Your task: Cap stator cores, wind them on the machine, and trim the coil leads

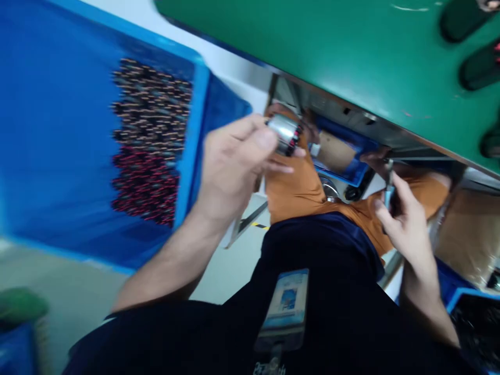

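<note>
My left hand (238, 156) is closed on a motor stator (284, 131), a short silver cylinder with dark ends and red windings or wires at its right end. It is held in the air beside the blue bin, below the green tabletop's edge. My right hand (408, 216) is closed around small blue-handled pliers (388, 192), metal tip pointing up, over my right thigh. Blur hides the shape of the jaws. The two hands are well apart.
On the left, a large blue bin (58, 130) holds packed rows of parts with copper and red wire ends (148, 135). A green tabletop (292, 47) overhangs my legs, with dark cylinders (482, 65) at its right. Below right is another blue bin (464, 297) of black parts.
</note>
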The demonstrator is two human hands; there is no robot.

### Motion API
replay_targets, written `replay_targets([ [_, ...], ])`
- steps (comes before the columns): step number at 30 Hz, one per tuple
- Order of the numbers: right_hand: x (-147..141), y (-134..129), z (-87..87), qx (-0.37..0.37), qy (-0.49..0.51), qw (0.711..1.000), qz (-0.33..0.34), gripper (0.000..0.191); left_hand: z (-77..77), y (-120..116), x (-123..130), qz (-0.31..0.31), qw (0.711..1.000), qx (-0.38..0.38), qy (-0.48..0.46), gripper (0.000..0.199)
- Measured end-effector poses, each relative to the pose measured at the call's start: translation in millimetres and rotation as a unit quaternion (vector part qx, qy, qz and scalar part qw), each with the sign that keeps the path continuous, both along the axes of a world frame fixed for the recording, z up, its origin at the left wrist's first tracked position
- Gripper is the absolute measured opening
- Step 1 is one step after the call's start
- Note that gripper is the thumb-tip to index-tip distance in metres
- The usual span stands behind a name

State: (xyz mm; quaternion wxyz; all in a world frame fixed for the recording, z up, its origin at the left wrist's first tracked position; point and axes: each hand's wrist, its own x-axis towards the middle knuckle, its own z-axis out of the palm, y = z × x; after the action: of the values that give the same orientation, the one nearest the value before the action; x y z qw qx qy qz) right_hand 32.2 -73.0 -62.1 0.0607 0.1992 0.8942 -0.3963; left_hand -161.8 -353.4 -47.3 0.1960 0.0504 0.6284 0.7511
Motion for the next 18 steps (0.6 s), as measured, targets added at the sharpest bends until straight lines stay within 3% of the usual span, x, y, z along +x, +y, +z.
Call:
replay_targets([
  [3, 11, 16, -17.9, 0.044, -0.040, 0.998, 0.011, 0.083, 17.3, -90, -24, 0.097, 0.979, -0.142, 0.108, 0.035],
  [5, 17, 24, -30.0, 0.065, -0.057, 0.996, 0.021, 0.084, 21.2, -149, -35, 0.144, 0.929, -0.299, 0.163, 0.032],
  [7, 17, 27, -37.6, 0.065, -0.063, 0.995, 0.041, 0.083, 11.6, -197, -42, 0.132, 0.865, -0.441, 0.202, 0.046],
  [8, 15, 27, -39.0, 0.064, -0.067, 0.994, 0.053, 0.080, 2.1, -214, -43, 0.097, 0.836, -0.497, 0.211, 0.054],
  [11, 3, 21, -34.2, 0.070, -0.067, 0.991, 0.089, 0.073, -34.6, -238, -42, -0.006, 0.791, -0.591, 0.156, 0.040],
  [14, -10, 11, -23.2, 0.076, -0.044, 0.989, 0.116, 0.076, -64.8, -234, -36, -0.106, 0.723, -0.678, 0.081, 0.030],
  [18, -11, 9, -18.4, 0.077, -0.022, 0.987, 0.136, 0.076, -82.5, -230, -34, -0.129, 0.677, -0.724, 0.037, 0.030],
])
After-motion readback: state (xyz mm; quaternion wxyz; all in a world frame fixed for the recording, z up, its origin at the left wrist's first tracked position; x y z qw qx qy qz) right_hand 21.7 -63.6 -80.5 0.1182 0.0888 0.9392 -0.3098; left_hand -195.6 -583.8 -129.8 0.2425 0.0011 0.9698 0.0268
